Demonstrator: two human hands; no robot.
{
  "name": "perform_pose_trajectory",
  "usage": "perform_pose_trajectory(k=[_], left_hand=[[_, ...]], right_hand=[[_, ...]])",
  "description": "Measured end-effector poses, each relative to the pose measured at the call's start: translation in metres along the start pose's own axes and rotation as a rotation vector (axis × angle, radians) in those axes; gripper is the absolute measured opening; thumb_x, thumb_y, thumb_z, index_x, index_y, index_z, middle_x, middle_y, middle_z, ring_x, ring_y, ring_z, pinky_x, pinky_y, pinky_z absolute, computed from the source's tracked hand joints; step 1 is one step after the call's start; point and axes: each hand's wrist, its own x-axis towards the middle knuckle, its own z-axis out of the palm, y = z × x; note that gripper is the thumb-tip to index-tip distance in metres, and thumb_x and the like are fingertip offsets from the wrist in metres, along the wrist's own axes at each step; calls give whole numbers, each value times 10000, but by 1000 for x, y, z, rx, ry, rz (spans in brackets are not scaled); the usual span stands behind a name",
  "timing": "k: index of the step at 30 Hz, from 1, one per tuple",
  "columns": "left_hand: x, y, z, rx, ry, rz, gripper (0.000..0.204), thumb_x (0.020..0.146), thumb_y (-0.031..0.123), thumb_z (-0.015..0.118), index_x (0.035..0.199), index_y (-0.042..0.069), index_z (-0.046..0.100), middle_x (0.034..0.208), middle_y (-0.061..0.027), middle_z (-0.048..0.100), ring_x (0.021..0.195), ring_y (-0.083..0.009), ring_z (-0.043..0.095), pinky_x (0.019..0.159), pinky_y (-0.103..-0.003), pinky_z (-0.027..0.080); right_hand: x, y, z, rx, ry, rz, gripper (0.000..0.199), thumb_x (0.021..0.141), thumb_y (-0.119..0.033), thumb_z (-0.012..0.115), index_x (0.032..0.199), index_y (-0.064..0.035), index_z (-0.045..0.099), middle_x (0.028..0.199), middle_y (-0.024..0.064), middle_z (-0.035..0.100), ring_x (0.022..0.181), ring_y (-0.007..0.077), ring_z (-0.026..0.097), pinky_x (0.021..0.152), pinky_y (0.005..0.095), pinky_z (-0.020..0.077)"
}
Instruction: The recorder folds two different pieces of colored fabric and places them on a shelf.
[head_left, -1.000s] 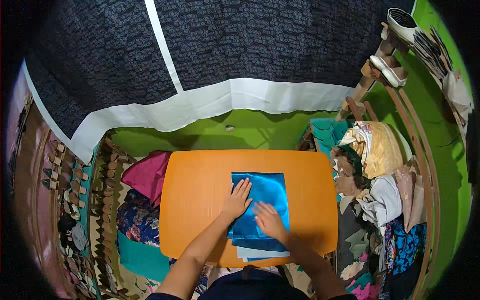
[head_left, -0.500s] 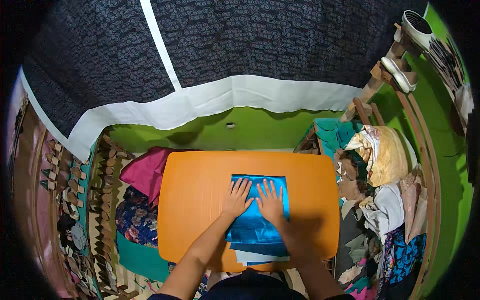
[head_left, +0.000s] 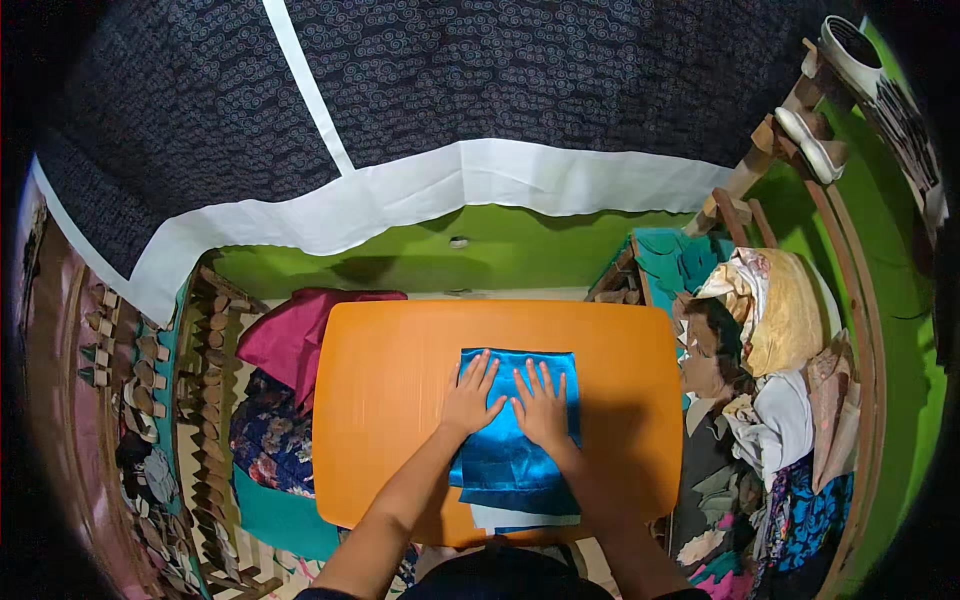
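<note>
A shiny blue satin cloth [head_left: 515, 452] lies on the orange table [head_left: 390, 380], its far edge roughly straight across. My left hand [head_left: 472, 395] rests flat on the cloth's left side, fingers stretched and a little apart. On its right side my right hand [head_left: 543, 408] is spread flat too, palm down. The two thumbs come close to each other without anything between them. Toward me, a white piece [head_left: 500, 518] peeks out from under the blue cloth. What lies beneath my palms is hidden.
Wooden racks with shoe lasts [head_left: 210, 400] stand on the left, beside a magenta cloth [head_left: 290, 345] and a floral cloth [head_left: 270, 425]. Fabric scraps and a yellow bundle [head_left: 780, 310] crowd the right. A dark patterned curtain [head_left: 520, 80] with a white border hangs beyond the table.
The view has shifted slightly. Both hands stay flat on the blue cloth in nearly the same place, and its near edge looks slightly rearranged.
</note>
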Motion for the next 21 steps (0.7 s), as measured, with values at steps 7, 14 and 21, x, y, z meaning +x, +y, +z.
perform_pose_trajectory(k=[7, 14, 21], left_hand=[[-12, 3, -10, 87, 28, 23, 650, 814, 441, 487, 1342, 110, 301, 1419, -114, 215, 1287, -276, 243, 1024, -486, 195], [-59, 30, -37, 80, -49, 62, 650, 781, 436, 550, 1299, 84, 373, 1399, -180, 224, 1280, -330, 233, 1000, -517, 216], [-75, 49, -49, 57, -169, 193, 738, 734, 598, 500, 1280, 110, 412, 1400, -145, 249, 1273, -311, 255, 1015, -522, 182]], right_hand=[[-32, 10, -38, -12, -62, -71, 515, 793, -238, 565, 1266, -114, 406, 1336, 161, 323, 1233, 318, 309, 970, 573, 219], [-56, 58, -19, 571, 68, 375, 654, 719, -120, 606, 1286, -10, 298, 1244, 264, 347, 1163, 414, 338, 978, 463, 284], [20, 52, -48, 284, -81, -9, 643, 695, -159, 595, 1273, -36, 339, 1257, 200, 376, 1210, 361, 300, 1000, 503, 239]])
